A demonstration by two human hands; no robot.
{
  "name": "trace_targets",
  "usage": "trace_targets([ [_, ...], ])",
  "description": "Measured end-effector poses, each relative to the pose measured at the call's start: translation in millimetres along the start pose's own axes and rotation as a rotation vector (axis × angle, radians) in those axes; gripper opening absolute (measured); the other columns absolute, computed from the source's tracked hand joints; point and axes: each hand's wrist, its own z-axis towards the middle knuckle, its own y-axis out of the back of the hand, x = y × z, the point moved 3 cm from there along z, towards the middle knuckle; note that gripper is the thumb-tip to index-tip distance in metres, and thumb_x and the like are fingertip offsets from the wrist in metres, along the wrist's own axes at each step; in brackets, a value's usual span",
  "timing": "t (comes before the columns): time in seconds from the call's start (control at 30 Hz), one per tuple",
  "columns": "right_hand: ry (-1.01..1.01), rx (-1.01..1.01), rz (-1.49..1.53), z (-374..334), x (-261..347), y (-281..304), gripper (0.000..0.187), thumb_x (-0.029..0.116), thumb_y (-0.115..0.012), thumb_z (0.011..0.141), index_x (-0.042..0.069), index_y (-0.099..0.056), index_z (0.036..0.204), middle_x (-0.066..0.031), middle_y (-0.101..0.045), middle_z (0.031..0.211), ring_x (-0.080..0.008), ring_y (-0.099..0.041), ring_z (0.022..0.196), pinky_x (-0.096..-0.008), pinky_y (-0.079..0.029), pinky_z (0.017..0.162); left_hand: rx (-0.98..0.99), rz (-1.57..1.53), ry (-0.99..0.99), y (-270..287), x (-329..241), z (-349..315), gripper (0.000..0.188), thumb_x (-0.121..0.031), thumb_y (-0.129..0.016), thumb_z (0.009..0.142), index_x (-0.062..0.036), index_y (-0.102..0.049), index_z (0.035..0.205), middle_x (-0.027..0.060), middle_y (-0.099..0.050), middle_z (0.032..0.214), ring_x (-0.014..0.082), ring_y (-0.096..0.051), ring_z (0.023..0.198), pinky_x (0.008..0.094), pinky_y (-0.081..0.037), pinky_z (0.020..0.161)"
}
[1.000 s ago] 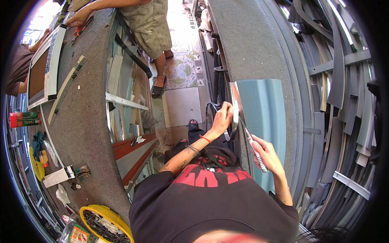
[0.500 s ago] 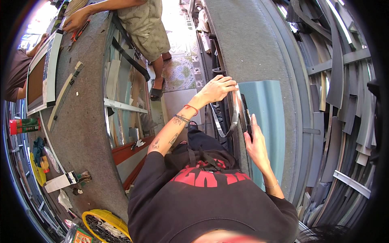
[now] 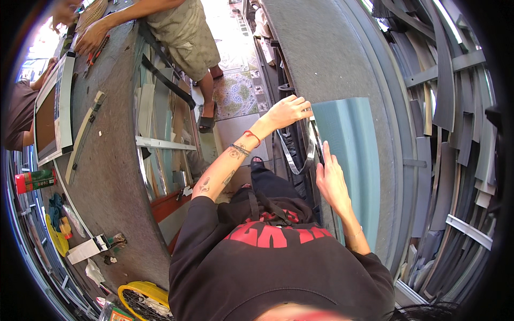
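Note:
At the left edge of the carpeted bench, my left hand (image 3: 288, 112) pinches the upper end of a thin shiny metallic strip (image 3: 311, 147). Below the fingers the strip hangs in a loop beside the bench edge. Close to its right side is my right hand (image 3: 333, 182), closed around a slim dark tool, its index finger stretched along the top. The hand mostly hides the tool, so its kind cannot be made out. Under and beside the right hand, a blue-green ribbed sheet (image 3: 356, 160) lies on the bench.
Grey profiles (image 3: 455, 144) crowd a rack at right. Across the aisle, another bench (image 3: 115, 176) carries a framed panel (image 3: 53, 109), a curved strip (image 3: 83, 139) and red-handled pliers (image 3: 98, 49). Another person's hand (image 3: 91, 37) rests near the pliers. A yellow-rimmed racket (image 3: 144, 291) lies lower left.
My right hand has shifted slightly up and left, closer to the strip, now covering more of the dark tool. My left hand keeps its pinch. The view has shifted slightly.

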Motion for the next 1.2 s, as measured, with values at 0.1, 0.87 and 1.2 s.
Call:
trace_targets([
  [0.1,-0.079,0.046,-0.056,1.6,4.0,1.2,0.062,0.006,-0.046,0.089,0.0,-0.019,0.145,-0.0278,-0.05,0.103,-0.0453,-0.057,0.08,-0.0509,-0.047,0.072,0.006,0.008,-0.005,1.7,0.0,3.9,0.019,-0.015,-0.058,0.078,-0.019,-0.065,0.095,-0.0031,-0.056,0.096,0.0126,-0.054,0.092,0.0266,-0.043,0.077],
  [0.87,-0.209,-0.082,0.508,-67.3,-3.4,36.5,0.058,0.014,-0.062,0.086,-0.001,-0.037,0.136,-0.0209,-0.061,0.093,-0.0274,-0.061,0.068,-0.0364,-0.049,0.062,-0.236,-0.912,1.165,-16.2,-42.3,-28.1,0.033,-0.027,-0.062,0.087,-0.0023,-0.051,0.106,0.0114,-0.06,0.083,0.0205,-0.06,0.069,0.0344,-0.049,0.065],
  [1.2,-0.16,0.287,1.174,-5.5,-24.2,-17.0,0.042,0.017,-0.056,0.093,-0.001,-0.047,0.131,-0.0038,-0.055,0.08,-0.008,-0.053,0.058,-0.0246,-0.05,0.046,-0.449,-1.117,1.142,-38.5,-73.1,-36.6,0.024,-0.016,-0.054,0.092,0.0053,-0.049,0.081,0.0057,-0.043,0.061,0.0076,-0.041,0.06,0.0293,-0.038,0.053],
])
